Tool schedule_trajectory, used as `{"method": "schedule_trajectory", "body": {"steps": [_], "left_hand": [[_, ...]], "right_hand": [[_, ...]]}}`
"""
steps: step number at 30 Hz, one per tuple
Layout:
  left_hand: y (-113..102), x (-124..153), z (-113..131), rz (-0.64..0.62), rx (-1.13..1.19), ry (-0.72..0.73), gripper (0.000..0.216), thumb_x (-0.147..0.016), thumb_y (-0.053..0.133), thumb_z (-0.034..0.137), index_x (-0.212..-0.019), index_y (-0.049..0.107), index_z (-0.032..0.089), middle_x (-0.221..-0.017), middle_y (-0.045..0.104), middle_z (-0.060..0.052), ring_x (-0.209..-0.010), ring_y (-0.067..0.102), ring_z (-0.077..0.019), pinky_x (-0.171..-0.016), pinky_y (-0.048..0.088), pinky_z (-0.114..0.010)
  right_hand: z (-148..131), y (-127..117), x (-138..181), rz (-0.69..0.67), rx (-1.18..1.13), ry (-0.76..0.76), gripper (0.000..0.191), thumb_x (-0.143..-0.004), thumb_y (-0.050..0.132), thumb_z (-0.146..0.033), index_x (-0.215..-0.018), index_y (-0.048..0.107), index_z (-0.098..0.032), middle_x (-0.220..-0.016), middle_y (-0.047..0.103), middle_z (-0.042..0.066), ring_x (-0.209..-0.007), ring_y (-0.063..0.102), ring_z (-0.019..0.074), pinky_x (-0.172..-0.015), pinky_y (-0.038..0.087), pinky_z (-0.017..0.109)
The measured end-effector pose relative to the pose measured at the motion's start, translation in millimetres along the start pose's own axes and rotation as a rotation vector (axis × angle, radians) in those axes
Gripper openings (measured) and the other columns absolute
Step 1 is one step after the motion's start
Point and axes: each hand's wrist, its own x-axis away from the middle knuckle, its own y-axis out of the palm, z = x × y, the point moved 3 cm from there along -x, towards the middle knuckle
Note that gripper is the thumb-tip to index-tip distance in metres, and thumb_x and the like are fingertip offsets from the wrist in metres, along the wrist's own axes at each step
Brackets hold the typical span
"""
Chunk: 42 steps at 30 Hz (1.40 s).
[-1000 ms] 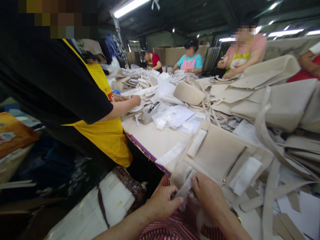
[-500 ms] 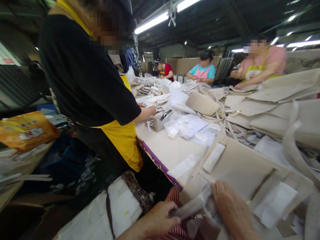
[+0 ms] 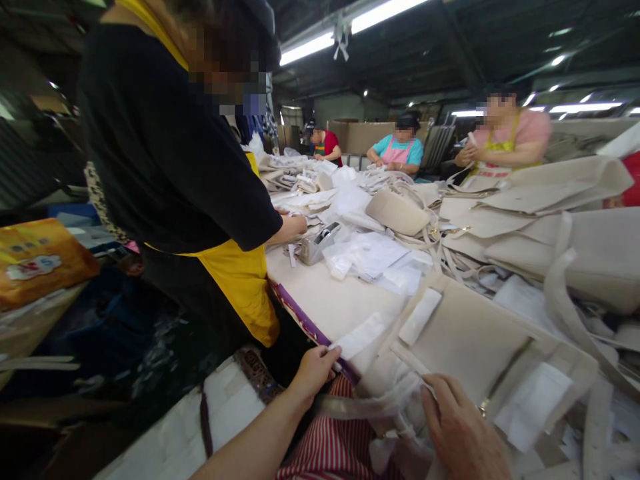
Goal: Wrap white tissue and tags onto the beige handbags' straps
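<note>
A beige bag [image 3: 480,327] lies at the table's near edge, with a white wrapping piece [image 3: 421,315] and another white sheet [image 3: 533,407] on it. My right hand [image 3: 463,423] rests at its near side, fingers curled on a pale strap [image 3: 370,403] that loops down over my lap; part of the grip is hidden. My left hand [image 3: 316,373] is at the table edge, thumb and fingers closed on the near end of a white strip [image 3: 359,335] lying on the tabletop.
A co-worker in a yellow apron [image 3: 235,287] stands at the left, by a tape dispenser [image 3: 320,243]. White sheets [image 3: 373,257] and piled beige bags [image 3: 575,247] cover much of the table [image 3: 330,293]. Several people work behind. A white block [image 3: 230,400] sits lower left.
My left hand has let go of the strap and moved up and left to the white strip. My right hand stays by the bag. The view has shifted slightly.
</note>
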Motion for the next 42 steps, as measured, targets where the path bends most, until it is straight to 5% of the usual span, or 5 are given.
{"method": "schedule_trajectory", "body": {"steps": [6,15,20,30,42], "left_hand": [[-1,16,6,-0.005,0.098,0.040,0.027,-0.066,0.062,0.040,-0.069,0.060,0.013,-0.059,0.057,0.001,-0.052,0.046,-0.0084,-0.054,0.035,-0.021],[0,23,23,0.047,0.065,0.141,0.030,-0.065,0.067,0.038,-0.056,0.047,0.016,-0.049,0.045,0.007,-0.051,0.037,-0.0075,-0.052,0.028,-0.020],[3,28,36,-0.044,0.102,0.203,0.034,-0.066,0.068,0.040,-0.055,0.047,0.016,-0.048,0.045,0.006,-0.050,0.036,-0.0070,-0.050,0.027,-0.020],[-69,53,52,-0.054,0.573,0.106,0.033,-0.062,0.076,0.035,-0.059,0.050,0.014,-0.056,0.048,0.005,-0.053,0.043,-0.0055,-0.055,0.036,-0.019],[-29,42,39,-0.141,0.626,0.087,0.031,-0.068,0.072,0.039,-0.070,0.058,0.012,-0.061,0.058,0.001,-0.056,0.050,-0.0081,-0.056,0.040,-0.020]], "right_hand": [[-17,3,12,-0.118,0.005,-0.251,0.027,-0.076,0.041,-0.008,-0.092,0.059,-0.021,-0.098,0.060,0.006,-0.095,0.055,0.0205,-0.076,0.047,0.028],[-55,0,-32,-0.212,-0.304,0.020,0.024,-0.088,0.039,-0.022,-0.106,0.054,-0.021,-0.107,0.059,0.008,-0.097,0.055,0.0190,-0.082,0.045,0.030],[-74,19,-68,-0.318,-0.243,-0.113,0.039,-0.084,0.043,-0.017,-0.123,0.048,-0.021,-0.130,0.049,0.010,-0.115,0.045,0.0256,-0.089,0.036,0.039],[-71,45,-82,-0.393,-0.247,-0.160,0.028,-0.090,0.038,-0.030,-0.110,0.056,-0.020,-0.122,0.056,0.011,-0.109,0.051,0.0232,-0.083,0.034,0.037],[-101,11,-86,-0.404,-0.736,-0.060,0.036,-0.080,0.050,-0.028,-0.115,0.055,-0.023,-0.125,0.053,0.006,-0.114,0.047,0.0192,-0.095,0.035,0.031]]}}
